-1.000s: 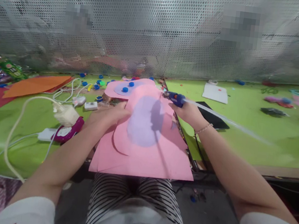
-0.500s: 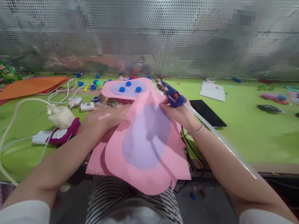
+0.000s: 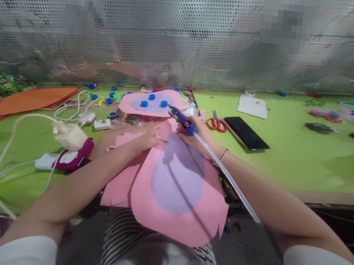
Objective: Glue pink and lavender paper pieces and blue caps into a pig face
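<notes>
A pink paper shape (image 3: 144,188) with a lilac oval (image 3: 179,180) on its face lies over other pink sheets at the table's front edge. My left hand (image 3: 151,140) grips its upper left edge. In my right hand (image 3: 197,135) is a blue glue gun (image 3: 181,120), a long clear glue stick (image 3: 229,177) trailing from its rear; this hand also rests at the paper's top. Behind it lies a second pink shape (image 3: 125,105) with a lilac oval bearing blue caps (image 3: 151,97).
Orange-handled scissors (image 3: 216,124) and a black phone (image 3: 246,133) lie right of my right hand. At left are a white plug (image 3: 70,135) on a magenta power socket (image 3: 75,154), cables and orange paper (image 3: 35,100). A perforated metal screen (image 3: 189,35) stands behind.
The glue gun and my right hand have moved left and down, uncovering the scissors. The pink shape with the lilac oval has shifted right and toward me, and its top is lower.
</notes>
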Demonstrator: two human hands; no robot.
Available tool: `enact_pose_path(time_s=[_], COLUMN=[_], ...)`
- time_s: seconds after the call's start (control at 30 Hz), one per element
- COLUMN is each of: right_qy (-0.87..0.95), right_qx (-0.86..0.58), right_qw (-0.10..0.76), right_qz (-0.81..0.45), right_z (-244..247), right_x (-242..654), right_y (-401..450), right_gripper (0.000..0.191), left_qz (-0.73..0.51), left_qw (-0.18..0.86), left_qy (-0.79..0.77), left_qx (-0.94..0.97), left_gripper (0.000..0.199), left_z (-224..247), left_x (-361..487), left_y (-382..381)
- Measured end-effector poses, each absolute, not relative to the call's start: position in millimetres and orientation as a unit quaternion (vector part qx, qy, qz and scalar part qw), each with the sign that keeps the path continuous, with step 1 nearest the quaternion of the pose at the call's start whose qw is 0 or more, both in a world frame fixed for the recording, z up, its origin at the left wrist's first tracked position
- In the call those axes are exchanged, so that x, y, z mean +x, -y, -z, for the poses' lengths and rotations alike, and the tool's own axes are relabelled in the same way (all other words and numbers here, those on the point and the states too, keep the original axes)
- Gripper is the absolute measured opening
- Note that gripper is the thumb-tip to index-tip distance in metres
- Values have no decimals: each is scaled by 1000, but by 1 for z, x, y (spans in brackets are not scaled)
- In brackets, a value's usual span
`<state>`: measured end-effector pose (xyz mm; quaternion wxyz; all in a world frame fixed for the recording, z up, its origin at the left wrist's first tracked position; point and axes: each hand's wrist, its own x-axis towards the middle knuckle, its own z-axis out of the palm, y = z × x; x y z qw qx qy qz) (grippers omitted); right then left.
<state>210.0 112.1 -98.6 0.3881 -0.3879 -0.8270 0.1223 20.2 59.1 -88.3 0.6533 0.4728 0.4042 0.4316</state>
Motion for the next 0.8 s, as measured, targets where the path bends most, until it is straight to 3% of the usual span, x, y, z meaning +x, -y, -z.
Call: enact_pose_path(time_s=[0.3, 0.67, 0.8], right_qy=[831, 825, 844], right_qx=[-366, -376, -340], right_qw=[398, 412, 409], right_qz=[-132, -93, -68], right_z=[96, 93, 99], right_x=[212, 213, 214], right_y=[-107, -104, -110], right_gripper=[23, 13, 14], left_qz=[-410, -380, -387], left_qw=[470, 373, 413], left_qy=[-509, -522, -494], left_qx=[594, 666, 660], left_gripper=[54, 52, 55], left_z=[85, 82, 86], left_x=[15, 11, 12], left_y=[-64, -68, -68])
